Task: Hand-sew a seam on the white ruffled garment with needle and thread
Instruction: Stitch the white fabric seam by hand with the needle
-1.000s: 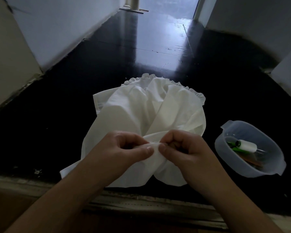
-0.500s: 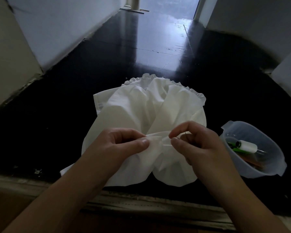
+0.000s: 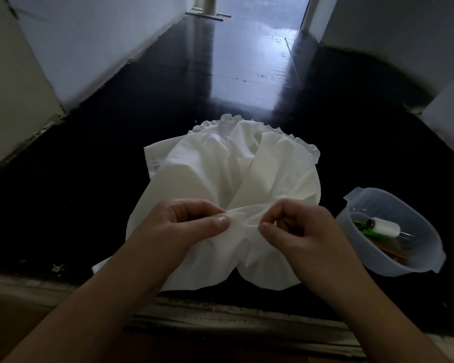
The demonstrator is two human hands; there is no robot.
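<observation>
A white ruffled garment (image 3: 220,174) lies bunched on the dark glossy floor, its frilled edge at the far side. My left hand (image 3: 184,226) pinches a gathered fold of the cloth between thumb and fingers. My right hand (image 3: 296,226) is just right of that fold, thumb and forefinger curled together at the cloth's edge. The needle and thread are too fine and the light too dim for me to see them. A white thread spool (image 3: 384,227) lies in a plastic bowl to the right.
The translucent plastic bowl (image 3: 430,265) stands on the floor at the right and holds the spool, a green item and other small things. A worn sill edge (image 3: 220,318) runs along the near side. White walls flank the dark floor left and right.
My right hand drew away to the right from the fold, then came back toward it. My left hand kept its pinch on the cloth in nearly the same place.
</observation>
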